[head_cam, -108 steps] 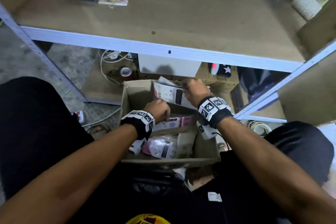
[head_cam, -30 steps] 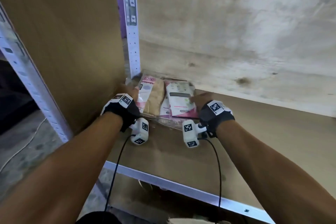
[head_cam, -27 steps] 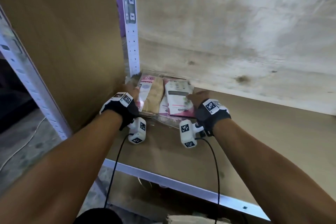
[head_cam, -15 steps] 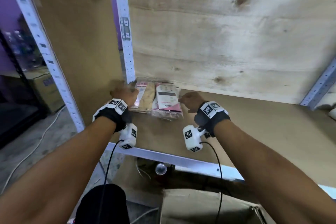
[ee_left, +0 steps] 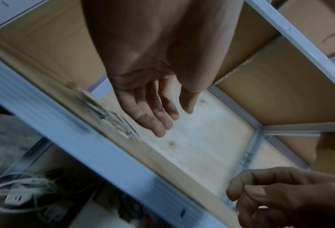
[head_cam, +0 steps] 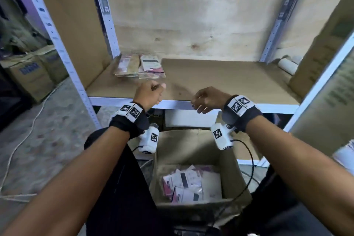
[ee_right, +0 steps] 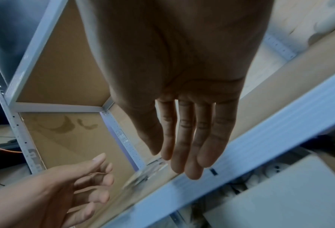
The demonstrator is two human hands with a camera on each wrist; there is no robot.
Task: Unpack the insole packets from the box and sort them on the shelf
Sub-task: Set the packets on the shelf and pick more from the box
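Bare and holding nothing, the left hand point(head_cam: 149, 93) hangs over the front edge of the shelf point(head_cam: 220, 80), its fingers loose and slightly bent in the left wrist view. The right hand point(head_cam: 207, 99) is level with it, a little apart, also above the front rail; its fingers point(ee_right: 184, 138) lie nearly straight and close together, with nothing in them. Both wrists wear black bands with white printed markers. Past the left hand, in the shelf's back left corner against the white upright, lie the sorted insole packets point(head_cam: 140, 68), flat and side by side, one beige and one pink and white. Below the hands, on the floor in front of the shelf unit, stands the open cardboard box point(head_cam: 199, 151), with more packets point(head_cam: 188, 185) lying jumbled at its bottom. A white roll point(head_cam: 287, 65) rests at the shelf's back right corner.
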